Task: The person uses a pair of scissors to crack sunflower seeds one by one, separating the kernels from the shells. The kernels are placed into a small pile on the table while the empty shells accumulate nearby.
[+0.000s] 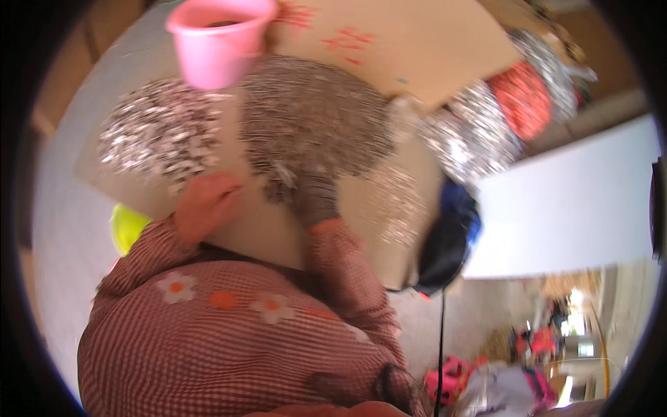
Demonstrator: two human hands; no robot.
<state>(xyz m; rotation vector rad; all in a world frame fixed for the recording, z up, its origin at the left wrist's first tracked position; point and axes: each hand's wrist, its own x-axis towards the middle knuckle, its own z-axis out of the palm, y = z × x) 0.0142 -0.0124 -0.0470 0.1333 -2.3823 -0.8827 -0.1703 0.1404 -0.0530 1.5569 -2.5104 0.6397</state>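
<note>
My right hand [315, 198], in a dark glove, reaches to the near edge of a broad pile of small grey-brown pieces [318, 114]. Its fingertips blur into the pile, so whether they grip anything is unclear. A pale thin strip [284, 174] shows just left of those fingers. My left hand [208, 203] looks bare and partly curled, at the near edge of a second pile of shiny, flat, silvery pieces [161, 130]; blur hides whether it holds one. Both piles lie on a cardboard sheet [260, 229]. A thinner scatter of pale pieces [396, 203] lies to the right.
A pink bucket [219, 52] stands behind the piles, beside a cardboard panel [406, 47] with red writing. Silvery bags [469, 135] and a red bag [521, 99] are at the back right. A black bag [445, 245] hangs at the right edge. A yellow-green container [127, 229] sits low at left.
</note>
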